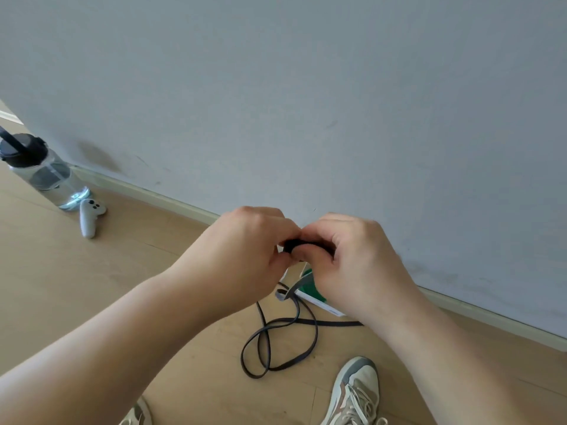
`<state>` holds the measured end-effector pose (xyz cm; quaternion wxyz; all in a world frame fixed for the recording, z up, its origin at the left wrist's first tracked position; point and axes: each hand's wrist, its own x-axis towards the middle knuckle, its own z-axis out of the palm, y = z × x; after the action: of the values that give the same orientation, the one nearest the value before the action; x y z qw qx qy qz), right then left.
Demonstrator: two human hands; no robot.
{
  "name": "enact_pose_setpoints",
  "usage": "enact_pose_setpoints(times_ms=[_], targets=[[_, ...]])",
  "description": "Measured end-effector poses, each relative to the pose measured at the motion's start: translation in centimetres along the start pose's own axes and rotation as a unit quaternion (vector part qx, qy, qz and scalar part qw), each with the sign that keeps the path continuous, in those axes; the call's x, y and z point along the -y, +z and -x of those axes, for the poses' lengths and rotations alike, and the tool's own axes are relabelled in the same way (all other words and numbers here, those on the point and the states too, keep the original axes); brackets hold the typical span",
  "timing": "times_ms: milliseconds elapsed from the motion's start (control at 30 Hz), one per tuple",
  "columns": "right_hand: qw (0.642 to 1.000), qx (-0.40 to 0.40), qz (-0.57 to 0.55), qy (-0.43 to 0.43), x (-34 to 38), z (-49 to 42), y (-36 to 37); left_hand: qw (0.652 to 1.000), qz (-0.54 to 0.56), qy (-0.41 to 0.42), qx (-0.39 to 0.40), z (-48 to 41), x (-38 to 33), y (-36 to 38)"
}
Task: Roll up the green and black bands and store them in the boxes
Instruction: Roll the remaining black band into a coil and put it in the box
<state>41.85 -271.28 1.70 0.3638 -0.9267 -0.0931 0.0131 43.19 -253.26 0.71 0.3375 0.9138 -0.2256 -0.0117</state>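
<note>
Above a pale wooden floor (92,286) by a grey wall (306,87), left hand (245,246) and right hand (352,256) together pinch the rolled start of the thin black rubber band (296,243), equally close, its loose length hanging straight below into loops on the floor nearer the person.

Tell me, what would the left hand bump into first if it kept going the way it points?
The left hand points at the right hand. It pinches the rolled end of the black band between them, so past that roll it would probably meet the right hand's fingers, though depth is unclear.
</note>
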Motion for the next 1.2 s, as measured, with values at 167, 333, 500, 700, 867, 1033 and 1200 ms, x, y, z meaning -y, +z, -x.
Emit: enact_pose_setpoints(times_ms=[167, 333, 500, 700, 867, 1033, 1200], targets=[[0.949, 0.01, -0.271, 0.162, -0.3, -0.4, -1.6, 0.981, 0.15, -0.125, 0.004, -0.2, -0.2, -1.4], [0.863, -0.003, -0.473, 0.18, -0.4, -0.5, -1.6, 0.907, 0.379, -0.18, -0.037, -0.3, -0.5, -1.1], [0.878, -0.028, -0.456, 0.14, -0.3, -0.6, -1.2, 0.786, 0.588, -0.18, -0.06, -0.2, -0.9, 0.2], [0.989, -0.019, -0.129, 0.076, -1.4, -0.3, -1.7, 0.948, 0.254, -0.189, -0.005, -0.5, -0.6, -1.0], [1.0, 0.015, 0.003, -0.005, -0.8, 0.2, -0.5, 0.999, 0.011, -0.027, 0.02, 0.2, -0.3, -0.1], [0.928, 0.001, -0.343, 0.147, -0.8, 0.0, -2.2, 0.945, 0.28, -0.171, 0.0, -0.1, -0.9, -1.9], [0.862, -0.013, -0.488, 0.136, -0.3, -0.3, -1.7, 0.812, 0.55, -0.191, -0.041, -0.1, -1.2, -0.8]])
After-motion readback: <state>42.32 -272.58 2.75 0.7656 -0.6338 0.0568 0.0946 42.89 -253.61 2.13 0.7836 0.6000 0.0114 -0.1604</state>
